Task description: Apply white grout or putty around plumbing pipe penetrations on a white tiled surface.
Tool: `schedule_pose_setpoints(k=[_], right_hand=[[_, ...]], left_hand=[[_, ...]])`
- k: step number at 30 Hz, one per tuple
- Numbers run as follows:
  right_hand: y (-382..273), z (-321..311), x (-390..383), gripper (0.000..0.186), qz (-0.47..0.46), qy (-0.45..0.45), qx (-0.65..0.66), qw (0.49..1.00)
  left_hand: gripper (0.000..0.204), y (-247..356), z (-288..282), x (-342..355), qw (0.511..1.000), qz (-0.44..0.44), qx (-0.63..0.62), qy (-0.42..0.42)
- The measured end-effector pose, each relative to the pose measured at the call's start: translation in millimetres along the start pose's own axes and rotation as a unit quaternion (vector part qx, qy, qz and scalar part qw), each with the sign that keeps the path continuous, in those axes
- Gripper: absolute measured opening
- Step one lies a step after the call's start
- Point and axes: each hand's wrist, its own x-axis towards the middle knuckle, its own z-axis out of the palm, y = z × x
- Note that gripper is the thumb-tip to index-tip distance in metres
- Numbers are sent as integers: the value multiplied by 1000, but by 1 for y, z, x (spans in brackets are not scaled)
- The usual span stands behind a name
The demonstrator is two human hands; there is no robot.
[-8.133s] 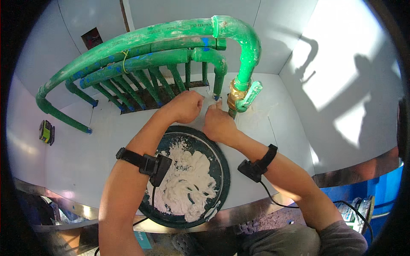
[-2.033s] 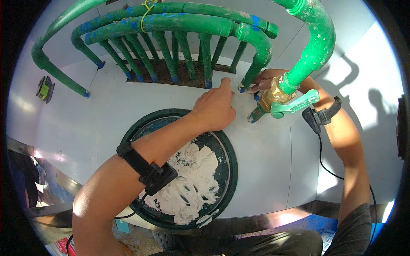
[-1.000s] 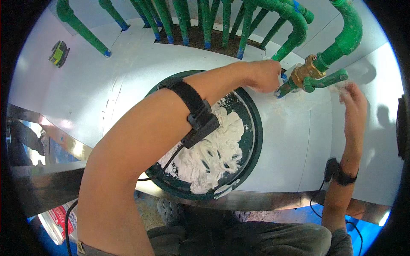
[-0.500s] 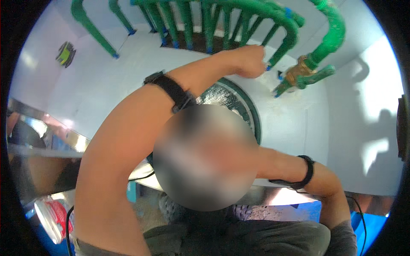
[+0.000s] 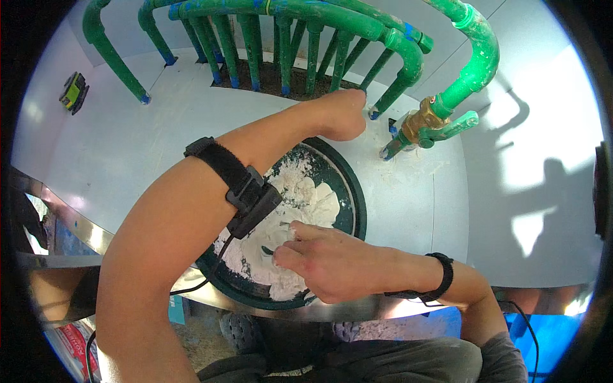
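A round dark green tub [image 5: 359,210] holds white powder and thicker white paste [image 5: 319,203]. My right hand [image 5: 322,258] is over it, its fingers closed in a pinch at the paste. A small dark bit shows by the fingertips, but what they hold cannot be made out. Stretched across the tub, my left arm ends in my left hand [image 5: 348,115] near the foot of a green pipe [image 5: 408,67]. The fingers of that hand are turned away and hidden. Black straps with small devices circle both forearms; the left device [image 5: 254,207] hangs over the tub.
A row of green pipes [image 5: 287,9] rises along the back. To their right stands a brass valve [image 5: 421,118] with a green handle. A small black and yellow-green object [image 5: 75,93] is on the left wall. A red and white container [image 5: 71,341] sits low left.
Pipes and walls sit a little further left in view. My left hand stays near the same pipe foot. A blurred round patch covered the tub and right hand earlier; both show now.
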Motion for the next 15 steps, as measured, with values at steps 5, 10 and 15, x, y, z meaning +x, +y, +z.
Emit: schedule_pose_setpoints(k=[5,10,15], right_hand=[[7,-7,-8,40,85,-3,205,975],[16,-6,-11,44,75,62,205,974],[20,-11,-12,43,106,160,240,952]], left_hand=[[38,0,0,-9,999,27,-19,20],[36,-5,10,2,998,52,38,18],[37,0,8,3,999,27,14,12]])
